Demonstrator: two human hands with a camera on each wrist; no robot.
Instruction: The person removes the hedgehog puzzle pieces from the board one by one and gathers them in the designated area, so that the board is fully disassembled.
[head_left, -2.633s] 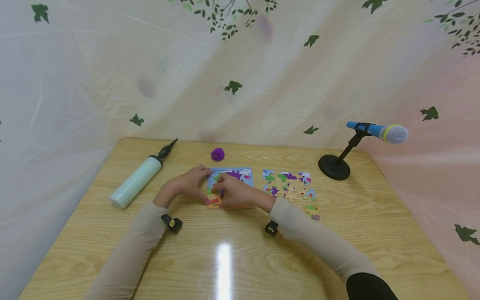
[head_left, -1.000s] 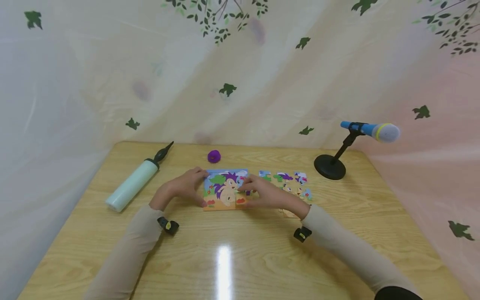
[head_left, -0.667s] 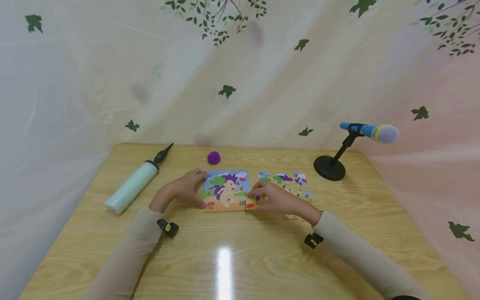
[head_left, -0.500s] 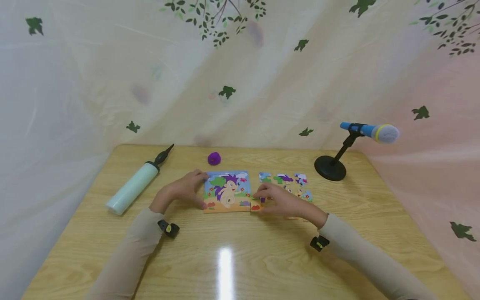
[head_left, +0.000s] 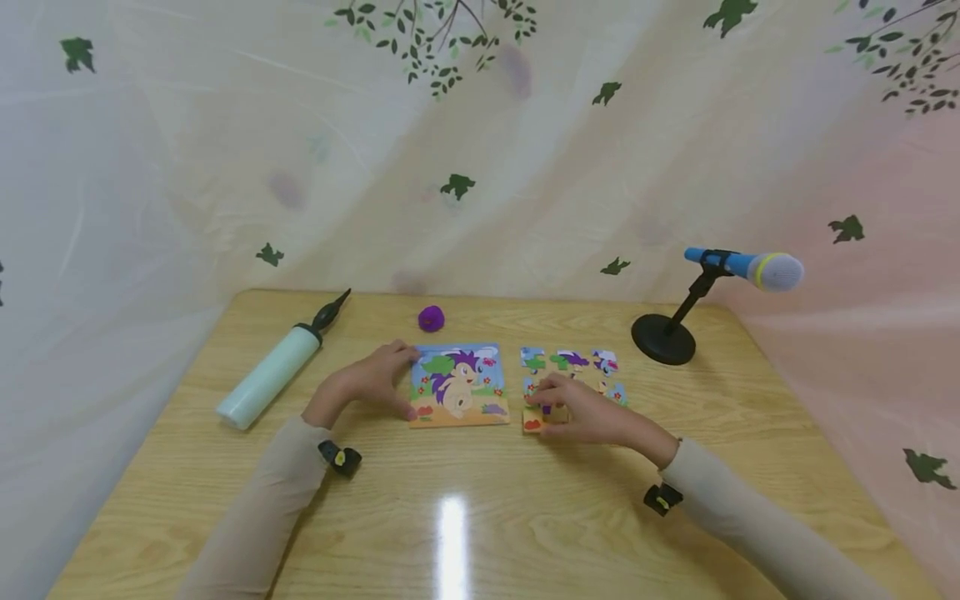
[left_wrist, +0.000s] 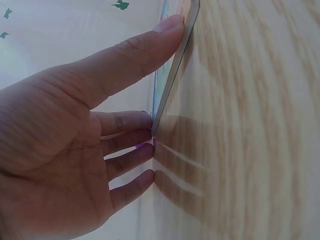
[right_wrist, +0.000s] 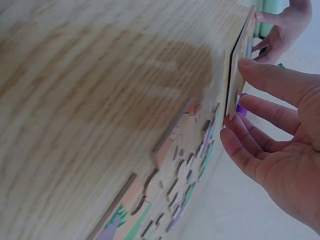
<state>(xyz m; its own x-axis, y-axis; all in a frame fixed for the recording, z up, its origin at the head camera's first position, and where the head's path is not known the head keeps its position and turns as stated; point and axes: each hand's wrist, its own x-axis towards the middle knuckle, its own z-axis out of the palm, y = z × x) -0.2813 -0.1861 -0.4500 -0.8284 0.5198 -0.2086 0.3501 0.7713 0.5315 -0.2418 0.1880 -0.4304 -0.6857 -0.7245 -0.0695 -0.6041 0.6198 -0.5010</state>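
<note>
A picture board [head_left: 459, 387] with a purple-haired hedgehog lies flat mid-table. My left hand [head_left: 373, 380] spans its left edge, the thumb [left_wrist: 172, 25] on the near corner and the fingertips by the far corner. My right hand [head_left: 581, 412] is off the board's right side, pinching a jigsaw puzzle piece [head_left: 533, 422] with orange ground and a red motif, between thumb and fingers. Loose jigsaw pieces [head_left: 572, 358] lie in rows just beyond and beneath that hand, which hides some of them. In the right wrist view, more loose pieces [right_wrist: 175, 145] show at the lower middle.
A pale green hand pump [head_left: 270, 377] with a black nozzle lies at the left. Behind the board sits a small purple lump [head_left: 431, 318]. A blue microphone [head_left: 742, 267] on a black stand [head_left: 663, 337] stands at the back right, near the leaf-patterned curtain [head_left: 457, 242].
From over the board, my right hand has moved right, carrying the jigsaw puzzle piece off the board to the near-left side of the loose pieces. My left hand stays at the board's left edge.
</note>
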